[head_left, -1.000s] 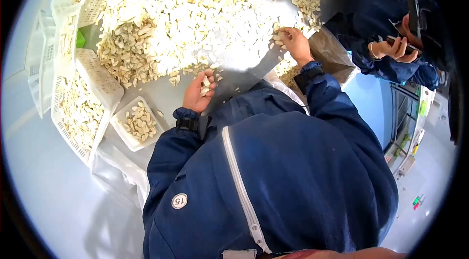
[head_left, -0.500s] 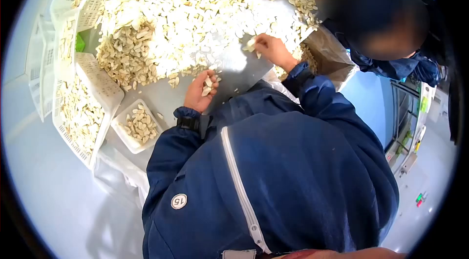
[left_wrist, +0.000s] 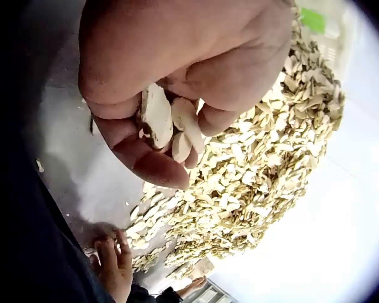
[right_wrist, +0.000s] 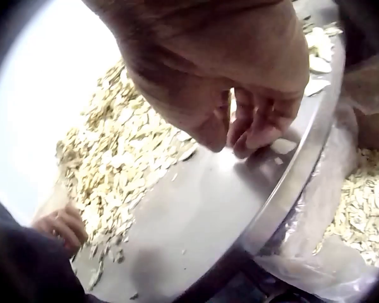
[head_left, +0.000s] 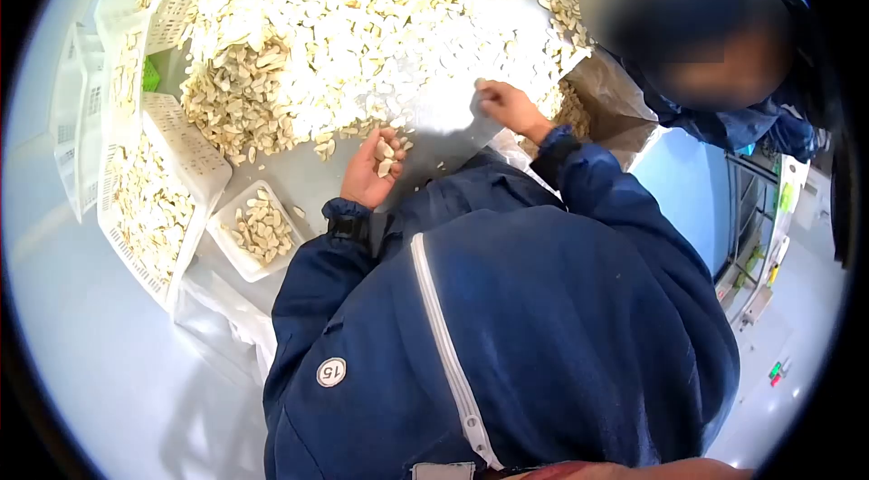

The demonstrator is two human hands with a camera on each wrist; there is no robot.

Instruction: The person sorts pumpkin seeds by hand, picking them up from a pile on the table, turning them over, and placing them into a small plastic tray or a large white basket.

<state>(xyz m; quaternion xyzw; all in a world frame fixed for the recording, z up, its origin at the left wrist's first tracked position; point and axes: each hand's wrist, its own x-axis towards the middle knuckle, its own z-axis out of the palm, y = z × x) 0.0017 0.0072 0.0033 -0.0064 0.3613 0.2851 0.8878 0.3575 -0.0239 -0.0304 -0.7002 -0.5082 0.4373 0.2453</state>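
Note:
My left hand (head_left: pixel 367 170) is turned palm up with its fingers curled round several pale dried slices (left_wrist: pixel 156 117), which look like dried root or herb slices. It stays just above the near edge of a large heap of the same slices (head_left: pixel 344 45). Farther right, my right hand (head_left: pixel 511 107) reaches low over the bare grey metal table (right_wrist: pixel 196 208), its thumb and fingers bent together. A small pale slice (head_left: pixel 480 83) shows at those fingertips in the head view. In the right wrist view a loose slice (right_wrist: pixel 283 146) lies beside the fingers, near the table's rim.
A white tub (head_left: pixel 237 254) with slices stands left of my left arm, beside perforated white baskets (head_left: pixel 186 149) of slices. At the table's right edge hangs a plastic-lined bag (right_wrist: pixel 331 170) with slices inside. Another person (head_left: pixel 751 122) in dark blue is close on the right.
My right hand has come left from the heap's right end, carrying slices half a second ago, and now sits slightly lower. My left hand has hardly moved. The other person has leaned in.

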